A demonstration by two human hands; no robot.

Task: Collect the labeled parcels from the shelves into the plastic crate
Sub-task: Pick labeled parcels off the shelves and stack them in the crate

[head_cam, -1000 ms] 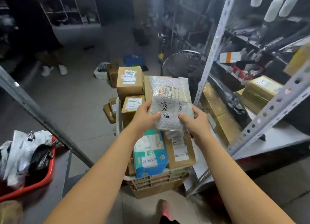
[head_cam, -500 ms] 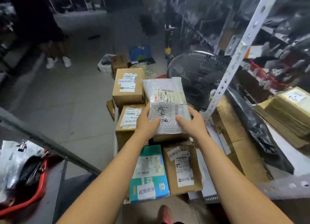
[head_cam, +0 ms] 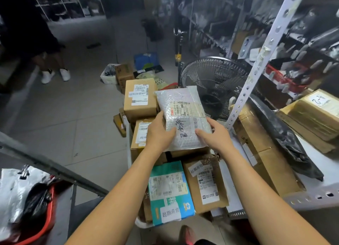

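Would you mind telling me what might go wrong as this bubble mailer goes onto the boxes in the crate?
1. The crate looks piled well above its rim, so the mailer, gripped by the left hand and right hand, may slide off the boxes.
2. The fan stands right behind the pile; a falling parcel could hit it.
3. The right hand is near the shelf post and might bump it.

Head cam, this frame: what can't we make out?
Crate: only bits of rim show; boxes hide its walls and inside.
Parcel: underside hidden, so whether it rests on the stack or is held clear is unknown.
Left hand, right hand: thumbs on top, fingers hidden under the parcel.
Label: print too small to read.
Shelf goods: dark, blurred.
Bystander: cut off by the top-left edge.
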